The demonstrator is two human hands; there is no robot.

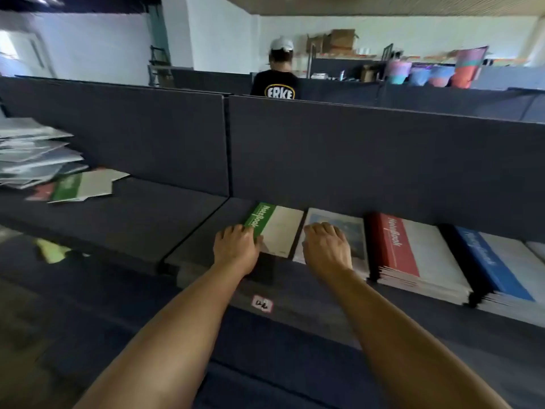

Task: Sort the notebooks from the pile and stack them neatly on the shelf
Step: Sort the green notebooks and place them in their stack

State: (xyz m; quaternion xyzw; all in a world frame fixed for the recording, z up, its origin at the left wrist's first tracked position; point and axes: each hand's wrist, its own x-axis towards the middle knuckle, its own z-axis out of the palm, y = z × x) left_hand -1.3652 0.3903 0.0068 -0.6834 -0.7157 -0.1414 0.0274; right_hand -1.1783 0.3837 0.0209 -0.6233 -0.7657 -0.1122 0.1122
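Directly ahead on the shelf (309,287), the green-spined notebook (274,228) lies flat, long axis running away from the viewer, leftmost in a row of stacks; the nearer left hand (236,249) grips its spine edge, while the right hand (326,246) rests, fingers curled, on the adjacent blue-covered stack (351,228).

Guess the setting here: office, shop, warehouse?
Likely a stockroom or sorting workspace: dark grey fabric partition panels back a shelf holding red-banded notebook stacks, with brown cardboard boxes piled behind.
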